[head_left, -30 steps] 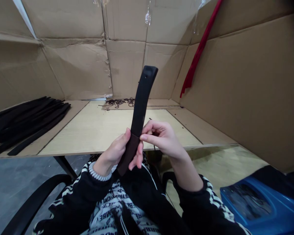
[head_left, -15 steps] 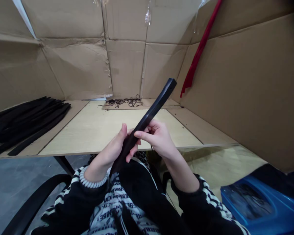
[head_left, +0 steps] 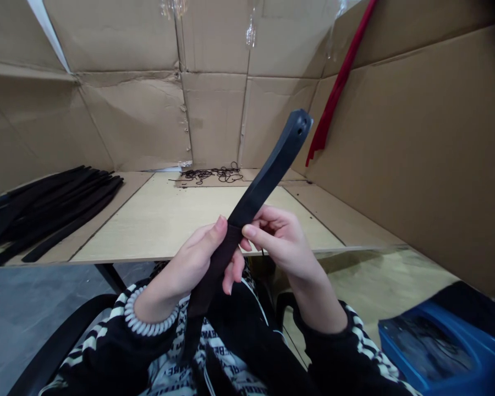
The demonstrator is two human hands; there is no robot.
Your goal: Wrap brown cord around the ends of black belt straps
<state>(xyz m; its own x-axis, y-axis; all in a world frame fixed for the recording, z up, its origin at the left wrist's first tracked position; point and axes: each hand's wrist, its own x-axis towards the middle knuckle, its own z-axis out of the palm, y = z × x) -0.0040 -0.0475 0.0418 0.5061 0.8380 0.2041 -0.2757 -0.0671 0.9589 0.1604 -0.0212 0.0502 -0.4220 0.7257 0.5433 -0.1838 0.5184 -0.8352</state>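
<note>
I hold a long black strap [head_left: 268,176] slanting up and to the right, its rounded end with a small hole near the top. My left hand [head_left: 193,264] grips the strap from the left, thumb on its front face. My right hand [head_left: 280,239] pinches it from the right at the same spot, just above the table's front edge. The lower part of the strap runs down into my lap, between my black and white striped sleeves.
A wooden table [head_left: 169,220] stands in front, walled by cardboard [head_left: 416,154]. A pile of black straps [head_left: 49,209] lies at the left. Dark thin loops [head_left: 210,174] sit at the back. A red strip [head_left: 334,88] hangs at right. A blue bin [head_left: 437,341] is lower right.
The strap's free end swung from near upright down toward the right, then rose again a little. Both hands kept their grip and shifted slightly to the right.
</note>
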